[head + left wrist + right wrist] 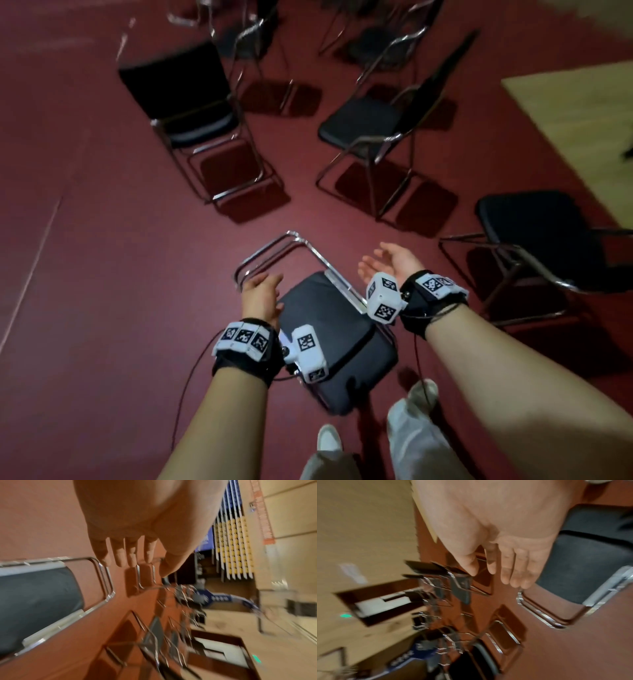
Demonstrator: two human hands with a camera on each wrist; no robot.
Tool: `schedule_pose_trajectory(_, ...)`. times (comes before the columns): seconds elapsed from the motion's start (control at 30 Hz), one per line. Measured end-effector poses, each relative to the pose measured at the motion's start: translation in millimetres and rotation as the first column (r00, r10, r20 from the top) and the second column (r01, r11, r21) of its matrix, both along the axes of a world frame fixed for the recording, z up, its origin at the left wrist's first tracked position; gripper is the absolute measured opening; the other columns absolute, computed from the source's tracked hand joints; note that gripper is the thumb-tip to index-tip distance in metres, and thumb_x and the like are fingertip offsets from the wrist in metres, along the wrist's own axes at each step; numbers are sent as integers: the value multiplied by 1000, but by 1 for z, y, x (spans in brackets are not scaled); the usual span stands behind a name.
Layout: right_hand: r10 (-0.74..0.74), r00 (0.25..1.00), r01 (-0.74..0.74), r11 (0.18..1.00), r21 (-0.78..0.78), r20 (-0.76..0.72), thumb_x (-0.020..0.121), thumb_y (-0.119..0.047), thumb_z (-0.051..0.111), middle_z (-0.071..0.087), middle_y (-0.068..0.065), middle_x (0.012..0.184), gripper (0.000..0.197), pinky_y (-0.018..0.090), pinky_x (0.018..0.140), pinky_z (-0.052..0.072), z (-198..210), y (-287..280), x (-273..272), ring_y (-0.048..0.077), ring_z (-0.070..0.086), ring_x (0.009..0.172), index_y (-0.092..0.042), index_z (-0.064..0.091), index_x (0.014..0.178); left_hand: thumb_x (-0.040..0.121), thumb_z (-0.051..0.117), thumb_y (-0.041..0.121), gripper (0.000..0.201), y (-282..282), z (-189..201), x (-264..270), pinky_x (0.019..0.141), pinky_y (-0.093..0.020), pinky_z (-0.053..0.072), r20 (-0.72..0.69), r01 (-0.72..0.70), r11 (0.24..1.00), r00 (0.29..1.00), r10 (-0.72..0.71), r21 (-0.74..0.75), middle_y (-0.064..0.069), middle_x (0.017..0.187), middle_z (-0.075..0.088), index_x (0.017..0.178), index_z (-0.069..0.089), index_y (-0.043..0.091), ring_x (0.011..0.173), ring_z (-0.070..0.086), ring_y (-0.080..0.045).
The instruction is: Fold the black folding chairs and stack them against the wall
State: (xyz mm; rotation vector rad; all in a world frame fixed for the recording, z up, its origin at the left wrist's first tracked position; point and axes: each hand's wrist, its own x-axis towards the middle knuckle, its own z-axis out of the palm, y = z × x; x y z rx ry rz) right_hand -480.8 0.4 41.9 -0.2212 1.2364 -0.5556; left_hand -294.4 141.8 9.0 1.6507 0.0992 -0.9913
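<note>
Folded chair (337, 339) lies flat on the red floor (102, 274) at the person's feet, between left hand (262, 296) and right hand (390, 262), both spread, holding nothing. Rigid chrome tube frame, black padded seat; likely heavyish, slick metal, best gripped on the side rails. Beyond, unfolded chairs (370, 126) stand scattered.

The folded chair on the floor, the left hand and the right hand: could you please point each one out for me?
folded chair (329, 329), head view, on its dark seat cushion.
left hand (261, 296), head view, on the back of the hand.
right hand (388, 262), head view, on the open palm.
</note>
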Motion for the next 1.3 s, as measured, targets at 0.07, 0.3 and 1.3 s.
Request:
schedule_pose_trajectory(0.07, -46, 999, 46, 998, -47, 7, 96, -24, 55, 59, 14, 88, 20, 41, 64, 51, 29, -5, -18, 29, 58, 72, -10, 50, 83, 90, 66, 14, 33, -22, 23, -13, 64, -28, 39, 6, 72, 996, 997, -72, -46, -6, 97, 63, 122, 58, 9, 88, 58, -19)
schedule_pose_trajectory(0.3, -287, 957, 288, 935, -208, 37, 98, -24, 54, 59, 13, 91, 18, 40, 73, 50, 105, -29, -145, 28, 59, 75, -10, 52, 88, 93, 65, 13, 33, -119, 93, -116, 61, -29, 36, 78, 371, 905, 928, -363, -209, 0, 93, 60, 124, 55, 12, 83, 54, -13)
schedule_pose_trajectory(1.3, -519, 817, 500, 855, -140, -252, 98, -15, 52, 50, 13, 114, 28, 38, 53, 43, 45, -188, -567, 27, 53, 85, -10, 44, 125, 86, 72, 16, 16, -354, 47, -524, 59, -30, 41, 120, 779, 627, 623, -773, 0, -2, 78, 57, 97, 60, 19, 66, 53, -17)
